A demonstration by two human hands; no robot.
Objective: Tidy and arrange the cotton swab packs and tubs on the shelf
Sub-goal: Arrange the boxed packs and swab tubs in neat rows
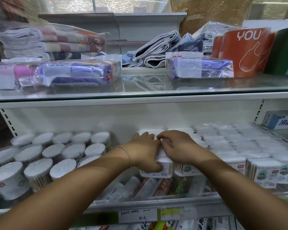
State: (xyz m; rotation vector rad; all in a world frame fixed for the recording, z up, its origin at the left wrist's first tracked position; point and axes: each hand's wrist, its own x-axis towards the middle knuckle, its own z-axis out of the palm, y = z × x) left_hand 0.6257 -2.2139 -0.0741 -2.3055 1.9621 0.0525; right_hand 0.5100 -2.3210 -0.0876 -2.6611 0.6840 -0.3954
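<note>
Forearms stretched in, my left hand clasps the pack mid-shelf, right hand bent-fingered atop it, grip unclear; a hard sideways shove could topple neighbouring tubs.

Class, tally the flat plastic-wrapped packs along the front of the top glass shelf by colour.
pink pack: 1
purple packs: 2
Total: 3
</note>
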